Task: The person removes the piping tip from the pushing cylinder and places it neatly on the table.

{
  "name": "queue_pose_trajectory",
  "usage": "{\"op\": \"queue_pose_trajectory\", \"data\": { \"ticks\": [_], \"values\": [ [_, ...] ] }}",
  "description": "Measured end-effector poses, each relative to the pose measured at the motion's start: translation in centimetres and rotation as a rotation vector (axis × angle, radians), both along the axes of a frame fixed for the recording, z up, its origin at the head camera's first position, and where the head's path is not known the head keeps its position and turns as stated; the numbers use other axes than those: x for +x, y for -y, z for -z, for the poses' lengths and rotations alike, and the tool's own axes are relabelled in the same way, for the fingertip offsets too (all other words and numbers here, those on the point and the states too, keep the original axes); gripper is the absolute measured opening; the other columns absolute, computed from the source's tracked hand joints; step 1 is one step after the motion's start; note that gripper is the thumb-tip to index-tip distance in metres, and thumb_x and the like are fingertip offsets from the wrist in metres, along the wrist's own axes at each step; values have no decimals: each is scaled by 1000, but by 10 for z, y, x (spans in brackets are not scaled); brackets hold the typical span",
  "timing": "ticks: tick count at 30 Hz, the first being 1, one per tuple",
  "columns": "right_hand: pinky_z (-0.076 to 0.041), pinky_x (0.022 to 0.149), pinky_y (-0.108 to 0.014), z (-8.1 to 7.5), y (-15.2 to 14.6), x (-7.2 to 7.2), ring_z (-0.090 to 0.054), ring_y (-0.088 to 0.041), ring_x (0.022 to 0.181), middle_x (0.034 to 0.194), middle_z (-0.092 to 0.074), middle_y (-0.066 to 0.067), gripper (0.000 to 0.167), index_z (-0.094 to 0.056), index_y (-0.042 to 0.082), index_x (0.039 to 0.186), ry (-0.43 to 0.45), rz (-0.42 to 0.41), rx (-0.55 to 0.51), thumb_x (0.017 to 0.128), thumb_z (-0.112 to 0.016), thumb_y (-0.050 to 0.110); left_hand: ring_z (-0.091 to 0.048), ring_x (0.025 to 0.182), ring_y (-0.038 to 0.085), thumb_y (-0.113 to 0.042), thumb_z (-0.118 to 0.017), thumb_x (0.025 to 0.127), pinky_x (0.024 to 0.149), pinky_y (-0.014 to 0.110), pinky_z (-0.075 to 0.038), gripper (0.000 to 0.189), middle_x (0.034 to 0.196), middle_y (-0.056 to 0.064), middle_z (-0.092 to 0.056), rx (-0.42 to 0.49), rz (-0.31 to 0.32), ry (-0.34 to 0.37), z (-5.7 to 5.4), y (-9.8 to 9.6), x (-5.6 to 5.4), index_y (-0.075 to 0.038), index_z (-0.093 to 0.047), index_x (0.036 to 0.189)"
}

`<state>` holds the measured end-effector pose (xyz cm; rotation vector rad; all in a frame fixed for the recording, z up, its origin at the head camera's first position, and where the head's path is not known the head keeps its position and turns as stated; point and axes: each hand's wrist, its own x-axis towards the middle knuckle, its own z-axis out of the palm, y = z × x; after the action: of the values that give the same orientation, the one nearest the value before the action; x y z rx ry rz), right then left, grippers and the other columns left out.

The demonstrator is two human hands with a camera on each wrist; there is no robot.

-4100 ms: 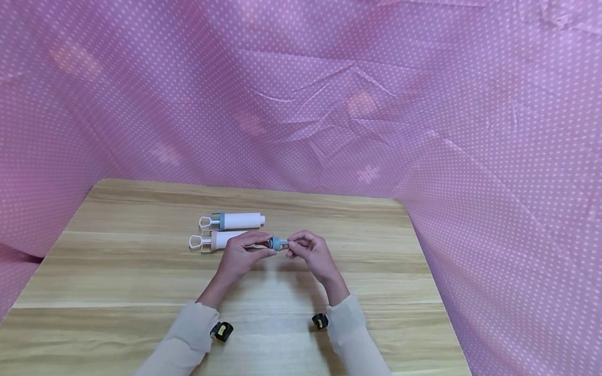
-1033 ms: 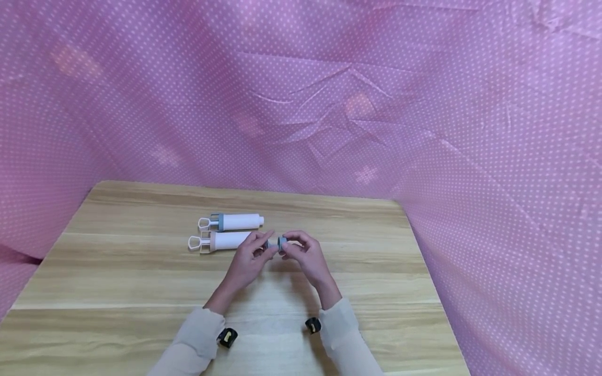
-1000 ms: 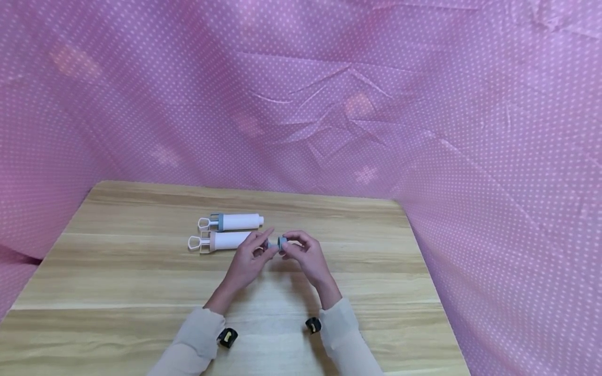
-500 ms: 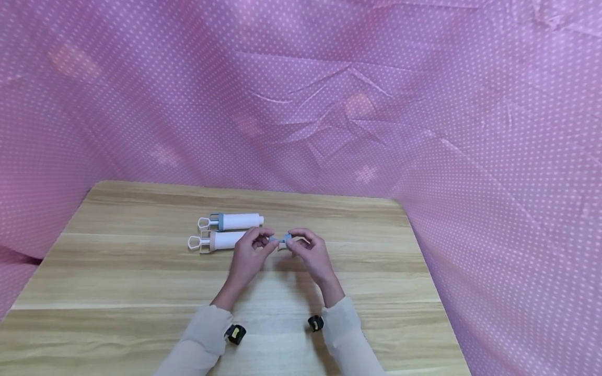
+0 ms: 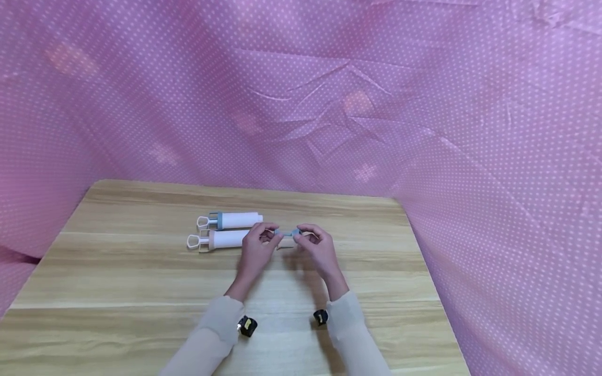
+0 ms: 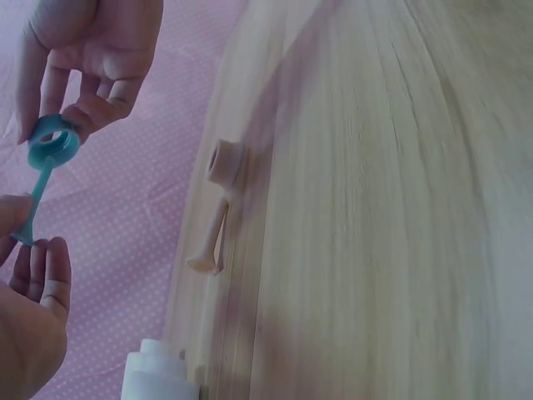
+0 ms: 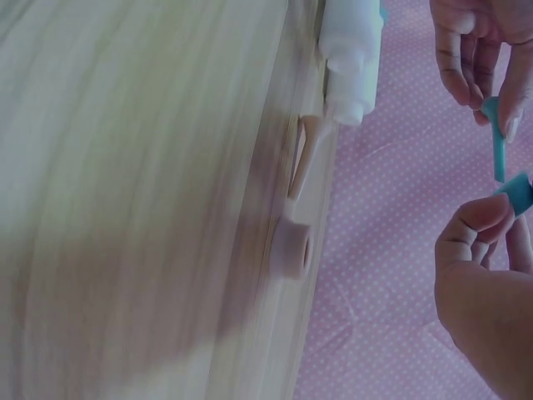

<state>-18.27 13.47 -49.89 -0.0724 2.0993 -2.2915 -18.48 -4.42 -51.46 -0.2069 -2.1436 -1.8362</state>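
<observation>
My left hand [image 5: 257, 253] pinches the flared end of a teal nozzle [image 6: 38, 196] between thumb and fingers. A teal ring cap [image 7: 516, 196] is pinched by my right hand [image 5: 323, 253]. The nozzle's narrow end points at the cap; whether the two touch I cannot tell. Both hands are raised over the table. Below them lie a beige ring cap [image 7: 291, 248] and a beige flared nozzle [image 6: 212, 233], end to end. Left of my left hand are two white syringe-like barrels with looped plunger handles, one with a teal collar [image 5: 240, 220], one with a beige collar [image 5: 228, 239].
The wood-grain table [image 5: 141, 292] ends at a back edge just beyond the barrels. Pink dotted cloth [image 5: 301, 104] hangs behind it and along both sides. Black wrist cameras [image 5: 247, 326] sit at both sleeves.
Earlier my left hand was at the cap and my right at the narrow stem; now left has the nozzle and right the cap. Both hands shifted right and slightly away, uncovering more of the beige barrel.
</observation>
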Motion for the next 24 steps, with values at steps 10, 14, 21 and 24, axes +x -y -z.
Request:
{"op": "queue_pose_trajectory", "data": {
  "ticks": [10,14,21,24],
  "values": [
    [-62,73,-44,4,-8,-14,-63,-20,70,81,-65,-10,32,-67,-8,118,-23,40,77,89,-76,2,-65,92,23,-2,-74,90,87,27,-58,23,107,13,-63,27,-67,73,1,-15,-13,6,-70,111],
    [-61,69,-42,3,-10,-20,-61,-16,69,82,-64,-9,36,-67,-8,120,-4,68,115,89,-78,6,-65,96,25,0,-73,90,89,28,-57,24,110,14,-63,34,-55,99,6,-21,-20,6,-69,113],
    [-47,59,-19,4,-10,-36,-55,-12,76,98,-64,-14,36,-69,-5,121,-35,112,155,89,-79,9,-68,97,28,-4,-72,92,88,34,-59,25,110,13,-64,-19,-103,130,7,-30,-27,2,-70,116],
    [-45,58,-17,6,-6,-43,-55,-10,74,98,-65,-11,36,-69,-7,120,-35,125,144,88,-79,6,-70,97,27,-5,-72,93,86,34,-59,26,111,12,-64,-49,-121,148,7,-30,-29,-1,-70,118]
  ]
}}
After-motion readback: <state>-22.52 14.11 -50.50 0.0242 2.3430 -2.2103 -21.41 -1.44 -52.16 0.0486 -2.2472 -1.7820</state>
